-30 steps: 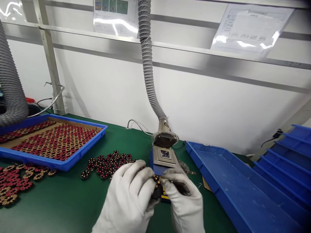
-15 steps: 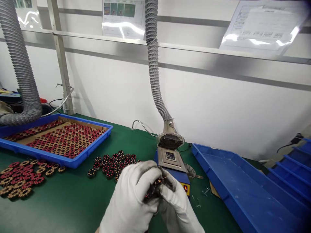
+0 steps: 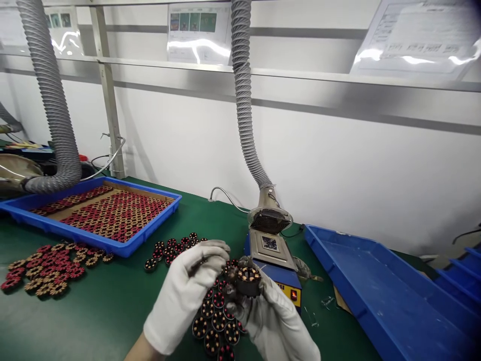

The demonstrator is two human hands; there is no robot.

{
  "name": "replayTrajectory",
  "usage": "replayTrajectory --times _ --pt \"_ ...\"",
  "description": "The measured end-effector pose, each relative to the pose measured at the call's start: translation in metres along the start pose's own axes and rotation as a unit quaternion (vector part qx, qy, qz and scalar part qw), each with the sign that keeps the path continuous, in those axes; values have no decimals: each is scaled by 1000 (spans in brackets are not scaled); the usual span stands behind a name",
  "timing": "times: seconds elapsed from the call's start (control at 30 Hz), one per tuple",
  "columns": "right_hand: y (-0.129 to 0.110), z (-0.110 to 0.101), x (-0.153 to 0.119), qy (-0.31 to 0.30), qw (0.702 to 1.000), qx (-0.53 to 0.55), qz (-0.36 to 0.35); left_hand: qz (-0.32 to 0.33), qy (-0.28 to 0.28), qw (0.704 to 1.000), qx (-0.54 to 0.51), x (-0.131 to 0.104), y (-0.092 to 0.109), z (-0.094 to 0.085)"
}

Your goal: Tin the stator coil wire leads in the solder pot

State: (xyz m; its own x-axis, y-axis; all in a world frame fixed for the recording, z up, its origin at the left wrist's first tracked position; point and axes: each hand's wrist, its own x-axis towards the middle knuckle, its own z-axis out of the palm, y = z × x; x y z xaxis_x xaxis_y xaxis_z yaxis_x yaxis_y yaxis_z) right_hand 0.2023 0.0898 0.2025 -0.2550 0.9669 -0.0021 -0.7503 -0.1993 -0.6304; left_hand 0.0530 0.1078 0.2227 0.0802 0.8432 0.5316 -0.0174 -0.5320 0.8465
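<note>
Bright, cool white light shows the hands (image 3: 182, 286) clearly. Glare streaks the plastic sheets (image 3: 199, 32), a soft shadow falls on the wall (image 3: 180, 140) beside the post (image 3: 108, 100), and the upper right corner darkens.

- Right hand (image 3: 272, 316): gloved, fingers curled, gripping.
- Left hand (image 3: 188, 278): gloved, off the grip, just left of it, fingers loosely bent.
- Left forearm (image 3: 145, 349): bare, lower left of grip.

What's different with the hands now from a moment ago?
The left hand has moved apart to the left, letting go; the right hand alone now holds the dark round piece. The blue tray and the machine stayed put.
</note>
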Motion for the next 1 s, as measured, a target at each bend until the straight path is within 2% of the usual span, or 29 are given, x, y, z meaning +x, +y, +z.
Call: replayTrajectory --times 0.1,0.17,0.23,0.37,0.47,0.53,0.57,0.63,0.7,0.8,0.9,0.93,1.0 --pt "1 -6 1 -21 999 47 17 56 -84 990 101 -2 1 3" --pt "2 -7 2 -30 997 66 25 112 -97 981 122 -3 -2 6" --pt "3 -5 2 -29 997 64 32 134 -91 982 95 -2 -6 8" --pt "3 7 0 -20 999 12 22 99 -63 993 -11 -1 -11 6" --pt "2 17 -3 -11 1000 -15 12 42 13 996 -71 -3 -10 1" --pt "1 19 -4 -3 1000 -19 16 -5 37 996 -79 -3 -7 0" --pt "2 18 -3 0 1000 -20 15 -28 27 997 -73 -3 -5 1" --pt "3 13 0 5 1000 -24 2 -53 -31 995 -75 -3 -4 4" --pt "7 5 6 16 999 -38 -22 -40 -66 993 -93 -2 -4 7" --pt "11 -7 13 30 997 -57 -40 13 -21 991 -133 -2 -8 7" --pt "13 -7 14 47 996 -53 -46 0 64 988 -142 -2 -8 1" --pt "13 -4 13 51 997 -50 -43 -19 66 989 -132 -2 -6 0" --pt "13 4 9 50 997 -43 -36 -42 4 993 -109 0 -3 0"
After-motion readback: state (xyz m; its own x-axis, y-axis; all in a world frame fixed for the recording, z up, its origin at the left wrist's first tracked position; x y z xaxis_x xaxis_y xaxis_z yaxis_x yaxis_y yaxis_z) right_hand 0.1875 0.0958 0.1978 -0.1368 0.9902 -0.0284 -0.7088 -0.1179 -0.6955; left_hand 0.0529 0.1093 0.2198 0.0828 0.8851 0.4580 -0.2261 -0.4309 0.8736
